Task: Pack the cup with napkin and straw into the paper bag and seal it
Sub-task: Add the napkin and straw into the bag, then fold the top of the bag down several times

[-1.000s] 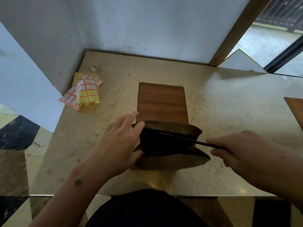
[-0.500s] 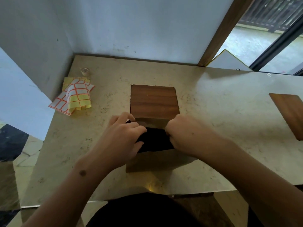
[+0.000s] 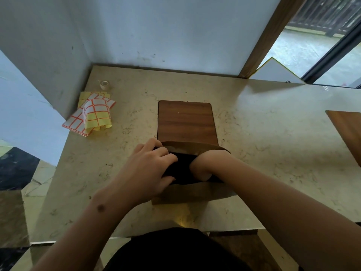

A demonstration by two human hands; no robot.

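A brown paper bag (image 3: 193, 194) stands open on the marble table (image 3: 273, 153), close to the front edge. My left hand (image 3: 150, 169) pinches the bag's left rim and holds the mouth apart. My right hand (image 3: 203, 163) reaches down into the dark opening; only its wrist and heel show, and the fingers are hidden inside. Something pale shows in the bag beside that wrist, too hidden to identify. The cup, napkin and straw are not visible.
A wooden board (image 3: 185, 120) lies flat just behind the bag. Sheets of orange-lined stickers (image 3: 93, 116) and a small tape roll (image 3: 104, 85) sit at the back left by the wall. Another wooden board (image 3: 347, 130) lies at the right edge.
A second ago my right hand held a thin dark straw at the bag's mouth. It then closed in over the opening and has now sunk into the bag. My left hand stayed on the rim.
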